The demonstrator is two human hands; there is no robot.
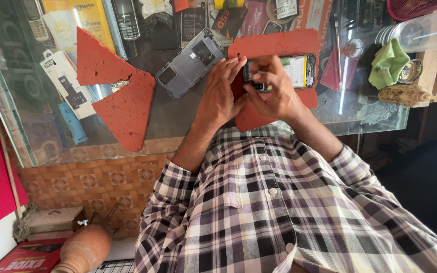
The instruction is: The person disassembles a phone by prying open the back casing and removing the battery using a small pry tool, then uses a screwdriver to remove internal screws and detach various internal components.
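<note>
Hands: both meet at the counter's middle, touching each other over the opened smartphone.
Packaged accessory: a flat card-and-plastic pack, seen through the glass near the counter's left edge.
Foam scraps: two rough red triangles with a crumbly, pitted surface, lying on the glass left of the middle.
Keypad phone: dark and hard-shelled, under the glass by the far edge.
Back cover: a grey plastic rectangle with camera cut-outs, lying at a slant just beside the left hand.
Left hand: fingers straight and together, their tips laid against the phone's left end; it grips nothing that I can see.
Right hand: fingers curled and clamped on that same end of the phone.
Opened smartphone: lying with its back off, battery and boards bare, on the red foam mat.
Step in hand: it seems to be fingertip work at the phone's left end, one hand steadying it.
Next move calls for: probably light, exact pressure, since the bare parts look delicate.
Metal tool: thin and shiny, right of the mat.
Green cloth: soft and crumpled, near the right edge.
Brush: a rough tan handle at the right edge.
</note>
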